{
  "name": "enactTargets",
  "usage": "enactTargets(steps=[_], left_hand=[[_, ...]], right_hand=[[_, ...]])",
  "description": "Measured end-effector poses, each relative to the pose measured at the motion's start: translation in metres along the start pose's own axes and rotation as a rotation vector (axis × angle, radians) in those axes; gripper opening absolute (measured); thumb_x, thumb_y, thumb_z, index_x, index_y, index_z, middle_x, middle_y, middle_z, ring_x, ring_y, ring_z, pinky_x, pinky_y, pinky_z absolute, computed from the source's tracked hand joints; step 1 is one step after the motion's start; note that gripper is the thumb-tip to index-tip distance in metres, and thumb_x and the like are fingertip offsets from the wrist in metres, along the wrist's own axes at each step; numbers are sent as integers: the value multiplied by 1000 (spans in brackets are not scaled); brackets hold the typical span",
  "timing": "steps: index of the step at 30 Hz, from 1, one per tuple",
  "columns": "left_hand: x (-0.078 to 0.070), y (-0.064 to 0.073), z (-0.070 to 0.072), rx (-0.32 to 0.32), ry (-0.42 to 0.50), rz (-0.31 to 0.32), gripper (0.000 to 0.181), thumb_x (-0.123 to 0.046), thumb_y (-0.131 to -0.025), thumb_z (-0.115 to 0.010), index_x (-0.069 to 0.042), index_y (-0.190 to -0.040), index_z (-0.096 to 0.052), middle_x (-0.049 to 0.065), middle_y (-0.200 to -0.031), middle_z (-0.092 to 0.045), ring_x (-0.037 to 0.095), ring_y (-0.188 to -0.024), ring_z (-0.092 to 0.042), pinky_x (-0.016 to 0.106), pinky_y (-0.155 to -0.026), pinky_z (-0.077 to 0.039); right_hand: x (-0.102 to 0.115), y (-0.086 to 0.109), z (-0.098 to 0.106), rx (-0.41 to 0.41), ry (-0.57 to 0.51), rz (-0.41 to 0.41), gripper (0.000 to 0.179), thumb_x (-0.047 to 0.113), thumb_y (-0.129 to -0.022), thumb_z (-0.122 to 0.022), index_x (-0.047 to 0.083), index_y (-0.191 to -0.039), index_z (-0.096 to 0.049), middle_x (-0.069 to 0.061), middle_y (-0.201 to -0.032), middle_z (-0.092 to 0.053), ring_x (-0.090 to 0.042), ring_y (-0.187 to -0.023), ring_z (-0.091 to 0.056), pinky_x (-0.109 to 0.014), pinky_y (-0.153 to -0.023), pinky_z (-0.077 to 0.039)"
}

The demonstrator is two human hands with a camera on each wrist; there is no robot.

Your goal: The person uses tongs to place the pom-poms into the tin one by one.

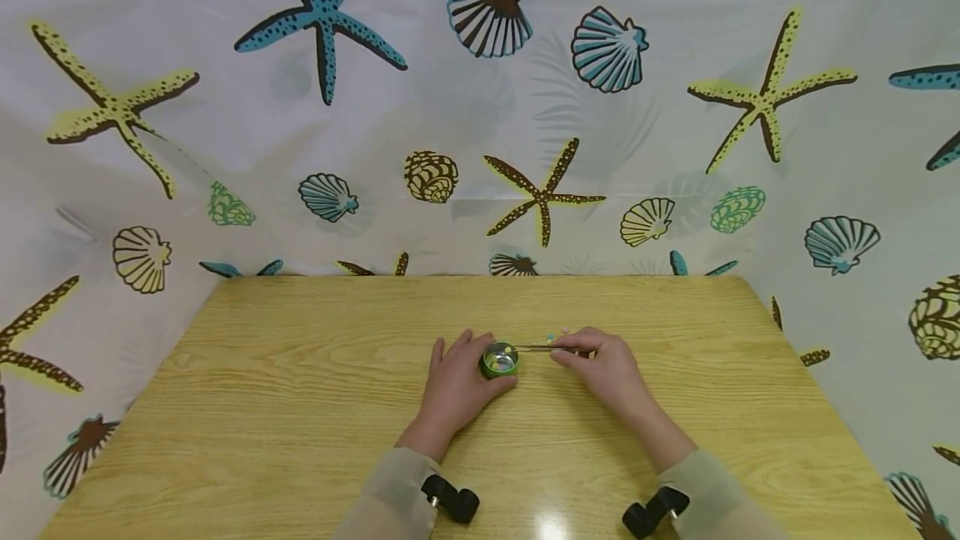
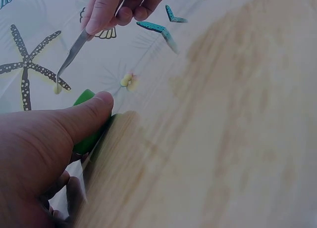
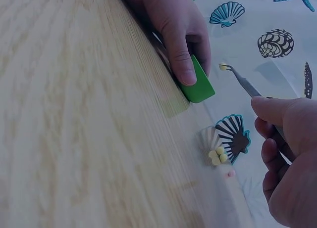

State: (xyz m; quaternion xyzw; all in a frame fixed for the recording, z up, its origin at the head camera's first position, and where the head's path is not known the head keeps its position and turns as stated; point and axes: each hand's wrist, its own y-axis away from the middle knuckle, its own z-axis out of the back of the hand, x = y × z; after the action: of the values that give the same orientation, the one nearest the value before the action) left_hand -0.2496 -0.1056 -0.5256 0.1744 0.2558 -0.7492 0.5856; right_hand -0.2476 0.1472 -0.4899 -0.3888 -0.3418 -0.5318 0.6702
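Note:
My left hand [image 1: 456, 383] holds a small green cup [image 1: 501, 374] on the table, thumb at its near side and fingers round its far side. The cup has a shiny metal inside, with a few small pale pieces in it. My right hand [image 1: 604, 367] pinches a pair of bent-tip tweezers [image 1: 534, 347], pointing left over the cup's rim. At the tweezers' tips sits a tiny yellow piece [image 3: 223, 67], held above the cup. The green wall of the cup shows beside the left thumb [image 2: 99, 103] in the left wrist view.
By the right hand lie several small loose pieces, a blue one [image 1: 551, 338] and a pink one [image 1: 566, 330] among them; yellow pieces [image 3: 218, 156] show in the right wrist view. A wooden table [image 1: 300, 407] spreads underneath. Shell-and-starfish cloth [image 1: 420, 107] hangs behind and at both sides.

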Motion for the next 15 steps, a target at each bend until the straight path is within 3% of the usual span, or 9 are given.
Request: enactTargets(steps=[15], left_hand=[[0,0,0,4,2,-2,79,-47,-93,-91,-5,-155,-63,18,-155,-63,40,-157,-43,68,-133,-11]], right_hand=[[1,-1,-6,1,2,-13,12,15,-100,-85,15,-111,-90,3,-92,-72,-20,-83,-55,-28,-69,-44]])
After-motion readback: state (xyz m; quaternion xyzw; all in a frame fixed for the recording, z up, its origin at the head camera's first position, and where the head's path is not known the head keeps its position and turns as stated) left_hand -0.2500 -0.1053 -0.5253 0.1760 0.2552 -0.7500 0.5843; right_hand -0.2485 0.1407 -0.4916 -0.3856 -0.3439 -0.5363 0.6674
